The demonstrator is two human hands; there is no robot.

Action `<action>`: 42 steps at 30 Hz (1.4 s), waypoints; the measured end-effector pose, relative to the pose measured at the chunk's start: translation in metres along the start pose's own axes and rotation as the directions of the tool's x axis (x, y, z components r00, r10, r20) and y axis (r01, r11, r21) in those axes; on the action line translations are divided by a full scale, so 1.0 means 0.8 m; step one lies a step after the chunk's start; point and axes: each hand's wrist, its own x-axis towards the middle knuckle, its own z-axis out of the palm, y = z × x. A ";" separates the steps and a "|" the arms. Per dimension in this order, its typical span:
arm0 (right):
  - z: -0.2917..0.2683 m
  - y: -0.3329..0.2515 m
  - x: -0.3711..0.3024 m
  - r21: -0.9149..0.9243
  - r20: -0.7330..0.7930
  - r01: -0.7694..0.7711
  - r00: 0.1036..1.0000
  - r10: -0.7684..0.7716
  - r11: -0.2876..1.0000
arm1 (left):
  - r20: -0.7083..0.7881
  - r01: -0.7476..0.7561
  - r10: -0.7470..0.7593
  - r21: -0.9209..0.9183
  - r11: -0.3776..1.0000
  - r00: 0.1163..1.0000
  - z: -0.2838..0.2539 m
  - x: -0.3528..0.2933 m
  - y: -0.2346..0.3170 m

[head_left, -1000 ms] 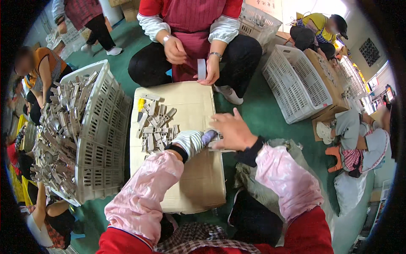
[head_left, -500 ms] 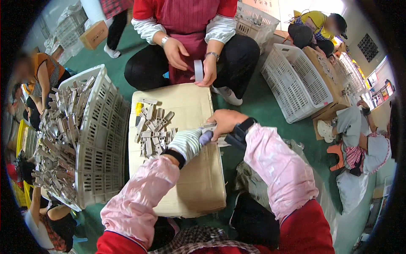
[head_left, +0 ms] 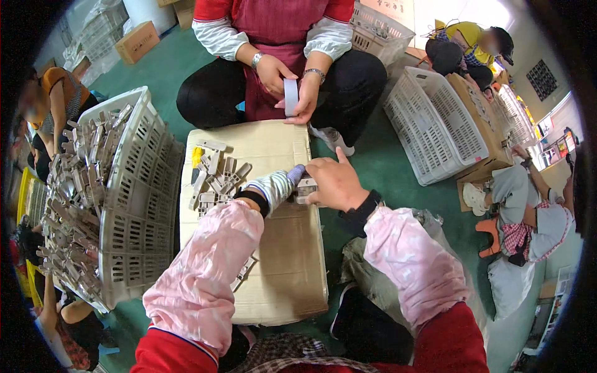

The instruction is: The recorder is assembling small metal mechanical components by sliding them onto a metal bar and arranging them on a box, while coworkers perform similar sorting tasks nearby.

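Observation:
In a striped glove, my left hand (head_left: 277, 186) is closed at the right side of a cardboard-topped work surface (head_left: 286, 261). Between it and my right hand (head_left: 339, 183) are hinge-like grey metal pieces (head_left: 305, 189); both hands grip them, largely hiding them. My right hand is bare, thumb and fingers around the pieces, one finger sticking up. Loose metal pieces of the same kind (head_left: 217, 177) lie piled beyond my left wrist, with a yellow-and-black object (head_left: 197, 156) at the pile's far left. Another such metal piece (head_left: 245, 272) shows beside my left forearm.
A white crate (head_left: 140, 205) heaped with metal pieces stands close on the left. Opposite sits a person (head_left: 280, 37) holding a pale tape roll (head_left: 290, 97). Another white crate (head_left: 429, 127) and a cardboard box (head_left: 482, 118) stand far right. Crumpled plastic (head_left: 373, 261) lies by my right forearm.
My right hand has turned, raising one finger, and the pieces show more. A metal piece has come into sight beside my left forearm. Across from me, the person's hands have drawn together around the tape roll.

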 end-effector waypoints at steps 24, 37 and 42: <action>0.003 0.046 0.023 0.007 0.003 0.082 0.997 -0.082 0.997 | -0.175 -0.083 0.074 -0.041 0.996 0.982 -0.020 0.040 -0.008; -0.014 0.057 0.087 -0.002 0.255 -0.059 0.965 0.058 0.998 | -0.271 -0.157 0.089 -0.239 0.958 0.958 -0.019 0.054 -0.023; -0.028 0.070 0.119 0.050 0.432 -0.146 0.895 0.111 0.988 | -0.257 -0.143 0.106 -0.130 0.981 0.961 -0.039 0.045 -0.006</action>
